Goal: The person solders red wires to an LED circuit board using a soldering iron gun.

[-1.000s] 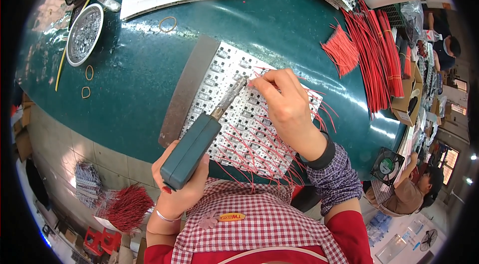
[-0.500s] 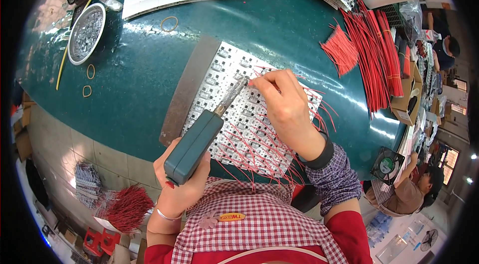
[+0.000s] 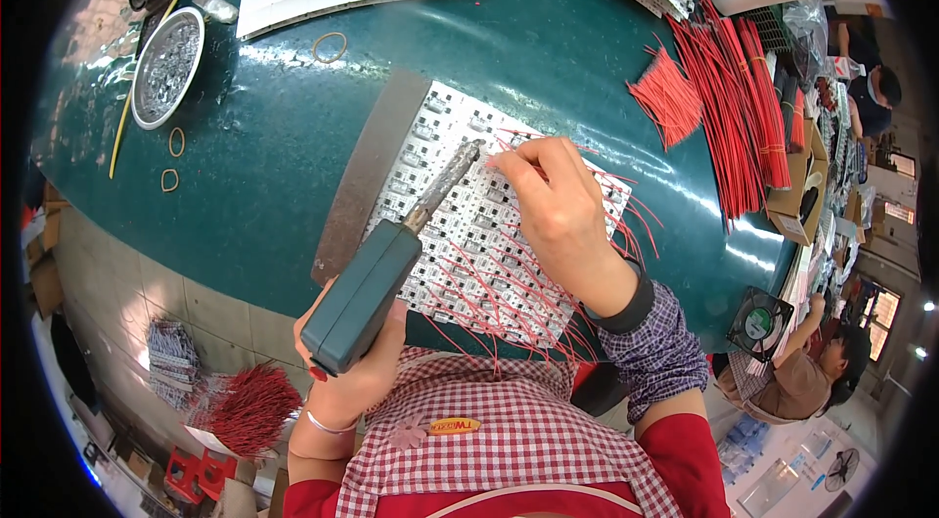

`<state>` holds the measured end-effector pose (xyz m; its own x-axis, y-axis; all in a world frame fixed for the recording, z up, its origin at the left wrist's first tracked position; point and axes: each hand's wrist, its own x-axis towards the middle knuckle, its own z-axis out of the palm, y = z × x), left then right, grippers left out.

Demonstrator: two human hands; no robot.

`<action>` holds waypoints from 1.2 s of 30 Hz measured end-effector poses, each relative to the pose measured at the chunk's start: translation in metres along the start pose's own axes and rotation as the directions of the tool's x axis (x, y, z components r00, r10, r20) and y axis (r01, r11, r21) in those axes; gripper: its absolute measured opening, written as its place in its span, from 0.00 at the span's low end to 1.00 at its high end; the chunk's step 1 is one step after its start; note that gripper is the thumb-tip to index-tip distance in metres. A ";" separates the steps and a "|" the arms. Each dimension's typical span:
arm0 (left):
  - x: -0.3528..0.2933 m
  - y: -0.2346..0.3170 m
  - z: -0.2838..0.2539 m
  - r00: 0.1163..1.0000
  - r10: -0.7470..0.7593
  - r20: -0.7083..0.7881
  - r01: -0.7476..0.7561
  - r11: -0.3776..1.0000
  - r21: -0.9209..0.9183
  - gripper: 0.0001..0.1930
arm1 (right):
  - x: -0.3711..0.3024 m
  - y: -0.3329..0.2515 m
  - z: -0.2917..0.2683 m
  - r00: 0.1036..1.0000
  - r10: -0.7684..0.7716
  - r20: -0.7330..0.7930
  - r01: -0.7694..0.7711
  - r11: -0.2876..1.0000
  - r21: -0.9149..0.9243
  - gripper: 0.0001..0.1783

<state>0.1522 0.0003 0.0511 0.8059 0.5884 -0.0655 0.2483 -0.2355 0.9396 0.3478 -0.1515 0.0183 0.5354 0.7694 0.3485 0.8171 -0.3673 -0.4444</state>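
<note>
Board (image 3: 471, 215) lies on the table (image 3: 264, 185), bar (image 3: 364, 185) along its left edge, perhaps bracing it — left hand (image 3: 364, 379) grips the iron (image 3: 364, 295), tip above the board; right hand (image 3: 562, 210) pinched narrow there, anything held unclear.

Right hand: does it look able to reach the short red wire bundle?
Probably yes: the right hand is over the board, and nothing tall seems to stand between it and the short red wire bundle. It looks pinched, though, so it would likely have to open first.
</note>
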 end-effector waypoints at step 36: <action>0.001 0.002 -0.003 0.997 -0.023 0.067 0.026 0.999 -0.041 0.08 | -0.007 -0.009 0.009 0.994 -0.019 -0.112 0.015 0.999 -0.042 0.17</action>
<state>0.1517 0.0030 0.0539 0.8341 0.5406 -0.1095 0.2467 -0.1882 0.9506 0.3341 -0.1488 0.0121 0.5400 0.7132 0.4470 0.8331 -0.3774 -0.4043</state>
